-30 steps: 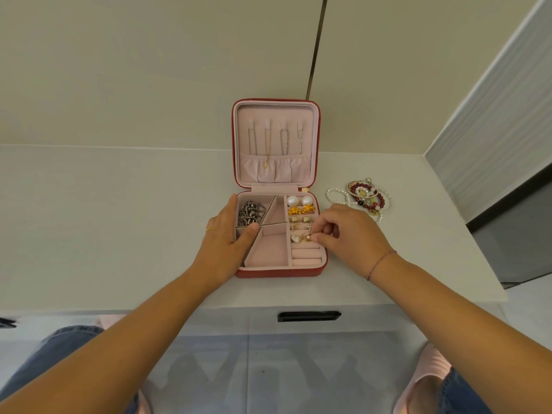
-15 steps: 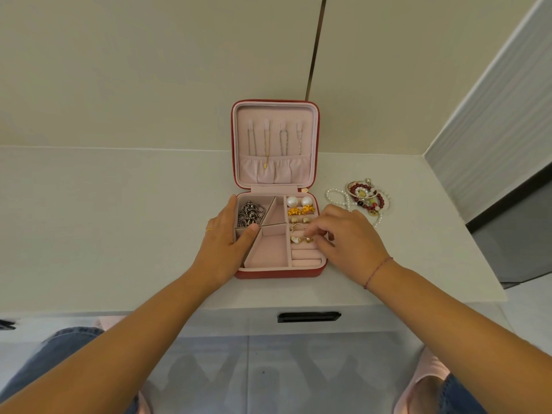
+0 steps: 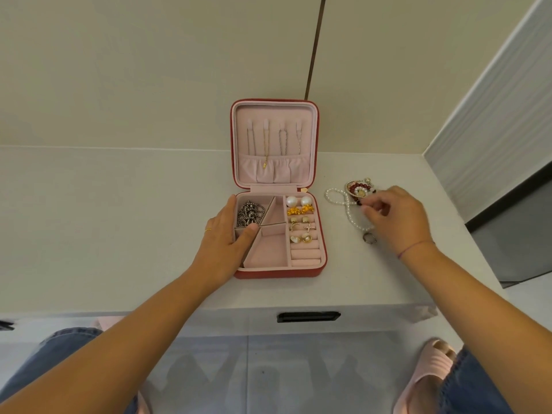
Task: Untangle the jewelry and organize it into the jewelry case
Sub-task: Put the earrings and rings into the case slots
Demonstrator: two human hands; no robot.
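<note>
My left hand (image 3: 221,236) lies flat on the red case (image 3: 277,272), 9 o'clock side. My right hand (image 3: 395,216) curls over the tangled jewelry (image 3: 355,189) at its 3 o'clock; I cannot tell if it grips.

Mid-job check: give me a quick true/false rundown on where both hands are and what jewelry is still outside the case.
1. The jewelry case has its lid standing open. True.
2. The left hand rests on the case's left side. True.
3. The right hand is inside the case, on the ring rolls. False: it is at the tangled pile on the counter, right of the case.
4. The silver chain lies in the far-left compartment. True.
5. All the jewelry is in the case. False: a pearl strand, a ring and the tangled pile lie on the counter.
</note>
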